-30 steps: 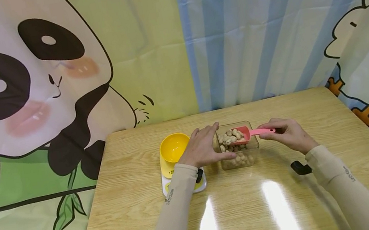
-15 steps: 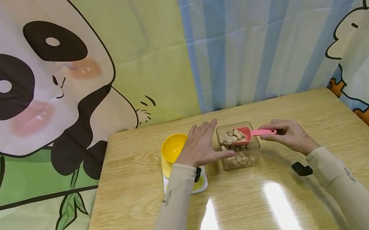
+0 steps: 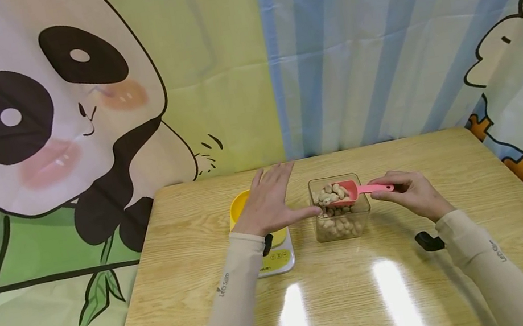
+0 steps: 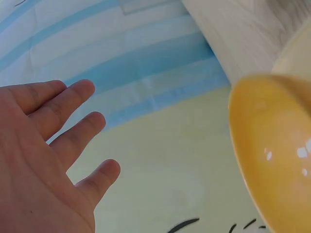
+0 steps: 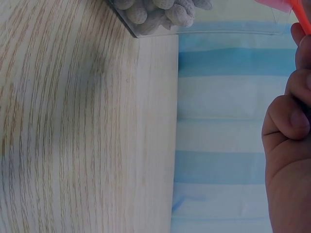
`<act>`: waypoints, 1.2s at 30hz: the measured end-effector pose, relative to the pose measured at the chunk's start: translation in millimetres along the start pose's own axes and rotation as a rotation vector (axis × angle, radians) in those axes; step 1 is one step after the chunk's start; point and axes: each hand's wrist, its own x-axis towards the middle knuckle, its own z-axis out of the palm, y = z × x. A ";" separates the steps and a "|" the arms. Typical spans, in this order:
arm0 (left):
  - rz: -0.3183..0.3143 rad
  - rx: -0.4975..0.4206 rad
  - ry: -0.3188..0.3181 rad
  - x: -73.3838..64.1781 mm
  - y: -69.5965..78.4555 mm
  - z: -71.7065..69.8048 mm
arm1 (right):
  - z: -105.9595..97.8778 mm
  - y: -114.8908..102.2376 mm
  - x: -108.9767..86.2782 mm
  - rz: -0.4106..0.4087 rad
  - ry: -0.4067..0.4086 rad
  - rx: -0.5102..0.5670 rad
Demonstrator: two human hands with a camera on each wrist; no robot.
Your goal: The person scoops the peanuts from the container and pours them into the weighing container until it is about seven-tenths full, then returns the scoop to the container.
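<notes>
In the head view my right hand (image 3: 413, 194) pinches the handle of a pink scoop (image 3: 352, 190). Peanuts (image 3: 330, 193) fill the scoop, which lies at the mouth of a clear square container (image 3: 367, 210) with more peanuts inside. My left hand (image 3: 270, 201) hovers left of the container, fingers straight and spread, holding nothing. Partly hidden behind it are a yellow bowl (image 3: 238, 207) and the white and yellow kitchen scale (image 3: 282, 262) under it. The left wrist view shows the hand's fingers apart from the bowl (image 4: 272, 150).
The wooden table (image 3: 346, 298) backs onto a printed cloth (image 3: 231, 104) with a panda and blue stripes. Black camera mounts (image 3: 429, 241) sit at the wrists. Bright light reflections lie on the table's front.
My left hand has moved left, away from the container and further over the bowl, uncovering more of the scale's front. The right hand and scoop stay nearly still.
</notes>
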 end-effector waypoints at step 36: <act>-0.361 -0.146 -0.040 -64.3 -101.3 24.0 | 2.1 3.6 -1.4 0.008 0.002 0.027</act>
